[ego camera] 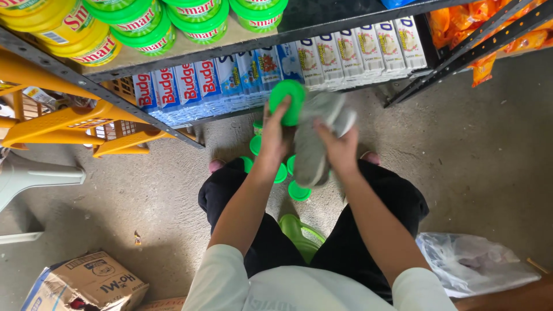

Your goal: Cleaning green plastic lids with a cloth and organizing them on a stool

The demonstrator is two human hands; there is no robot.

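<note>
Your left hand (pixel 273 138) has its grip closed on a green round tub (pixel 288 101) raised before the shelf (pixel 190 55); your right hand (pixel 341 151) grips a grey cloth (pixel 314 138) pressed against that tub; more green tubs (pixel 298 191) sit on the floor (pixel 472 161) between your knees

The floor (pixel 472 144) was bare grey concrete, rough and stained. A dark metal shelf (pixel 190 57) stood along the top, stocked with green-lidded tubs (pixel 201 26) above and a row of blue and white packs (pixel 230 80) below. Orange snack bags (pixel 489 29) hung at the right. A yellow plastic rack (pixel 63 121) stood left, a torn cardboard box (pixel 86 282) lower left, a clear plastic bag (pixel 472 262) lower right.
</note>
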